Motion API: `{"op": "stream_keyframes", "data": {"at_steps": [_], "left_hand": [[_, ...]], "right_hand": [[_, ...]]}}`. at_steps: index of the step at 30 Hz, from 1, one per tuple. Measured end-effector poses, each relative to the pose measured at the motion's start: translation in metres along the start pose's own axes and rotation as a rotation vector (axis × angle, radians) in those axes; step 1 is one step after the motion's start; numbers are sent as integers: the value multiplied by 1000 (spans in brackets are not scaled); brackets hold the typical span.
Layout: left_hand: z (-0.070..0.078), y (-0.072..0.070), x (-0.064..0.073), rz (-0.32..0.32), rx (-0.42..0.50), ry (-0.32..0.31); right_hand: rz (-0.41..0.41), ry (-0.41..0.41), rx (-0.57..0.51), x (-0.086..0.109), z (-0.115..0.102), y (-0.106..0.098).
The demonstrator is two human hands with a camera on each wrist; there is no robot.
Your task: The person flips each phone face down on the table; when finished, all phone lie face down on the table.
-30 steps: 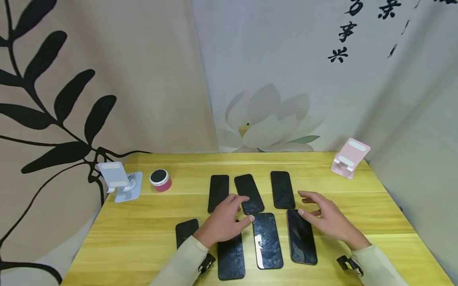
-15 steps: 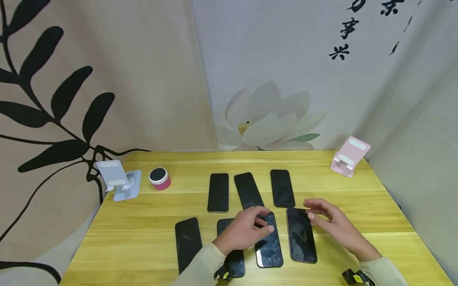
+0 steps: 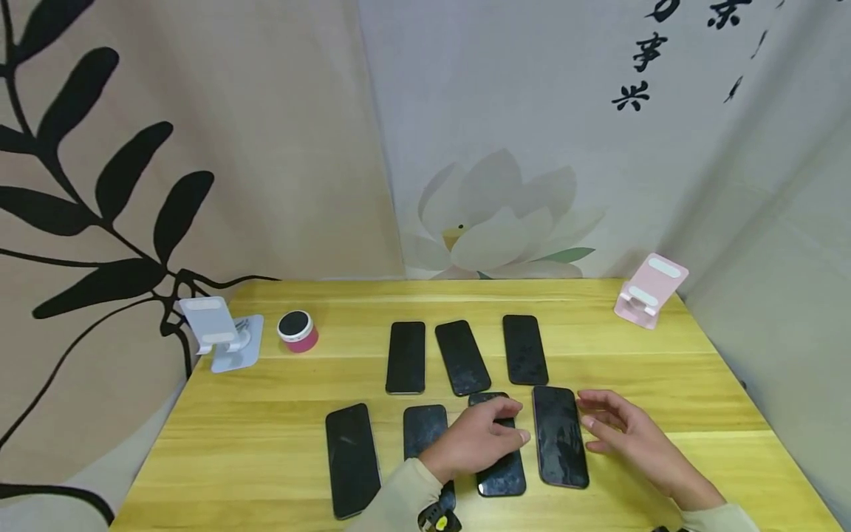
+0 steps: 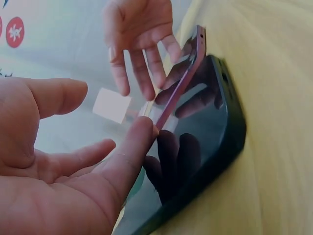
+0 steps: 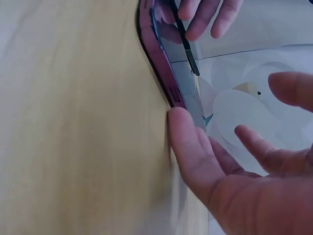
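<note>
In the head view my left hand (image 3: 479, 440) reaches over a dark smartphone (image 3: 501, 476) in the front row, hiding part of it. Its fingers are loosely bent with nothing between them, pointing at the pink-edged smartphone (image 3: 561, 437). My right hand (image 3: 628, 436) is at that phone's right side, fingers extended toward its edge. A fingertip of the left hand (image 4: 88, 166) overlaps the pink edge (image 4: 178, 95) in the left wrist view. From the right wrist, one finger of the right hand (image 5: 244, 166) appears right at the corner of the pink side (image 5: 164, 68).
Two more front-row phones lie leftward, one (image 3: 351, 462) whole and one (image 3: 424, 428) partly under the left arm. Behind are three phones (image 3: 405, 357). A pale phone stand (image 3: 229, 336) and a round pink-and-white container (image 3: 298, 332) stand left; a pink stand (image 3: 650, 290) stands back right.
My left hand has moved right, from over the second front phone to the third. My right hand has drawn back from above the pink-edged phone to its right side. The phones have stayed put.
</note>
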State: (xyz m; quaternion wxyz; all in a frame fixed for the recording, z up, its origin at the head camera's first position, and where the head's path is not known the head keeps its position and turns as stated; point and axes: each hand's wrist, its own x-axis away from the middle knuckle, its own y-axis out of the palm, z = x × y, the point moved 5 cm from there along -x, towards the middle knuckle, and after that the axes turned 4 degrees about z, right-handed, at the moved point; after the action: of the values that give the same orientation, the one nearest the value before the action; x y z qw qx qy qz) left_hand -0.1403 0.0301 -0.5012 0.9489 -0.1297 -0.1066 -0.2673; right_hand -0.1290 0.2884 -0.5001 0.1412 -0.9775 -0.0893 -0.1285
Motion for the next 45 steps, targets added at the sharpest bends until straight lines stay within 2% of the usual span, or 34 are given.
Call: {"op": "stream_keyframes", "data": {"at_steps": [6, 13, 19, 25, 31, 34, 39, 42, 45], "left_hand": [[2, 11, -1, -12, 74, -44], [-3, 26, -5, -71, 288, -121], [-2, 29, -7, -69, 326, -151], [1, 30, -8, -61, 353, -155], [-2, 32, -7, -9, 430, -153], [-3, 34, -7, 47, 480, -140], [-2, 38, -8, 134, 525, -110], [-1, 42, -10, 136, 559, -104], [0, 46, -11, 105, 586, -96]], "right_hand": [[-46, 40, -75, 4, 7, 2], [-43, 95, -105, 9, 14, 5], [-46, 91, -106, 7, 12, 8], [-44, 69, -103, 6, 9, 7], [-44, 43, -99, 7, 6, 8], [-15, 32, -72, 6, 5, 9], [55, 4, 55, 1, 4, 12], [81, -7, 128, -1, 2, 16], [87, -19, 179, -2, -2, 21]]}}
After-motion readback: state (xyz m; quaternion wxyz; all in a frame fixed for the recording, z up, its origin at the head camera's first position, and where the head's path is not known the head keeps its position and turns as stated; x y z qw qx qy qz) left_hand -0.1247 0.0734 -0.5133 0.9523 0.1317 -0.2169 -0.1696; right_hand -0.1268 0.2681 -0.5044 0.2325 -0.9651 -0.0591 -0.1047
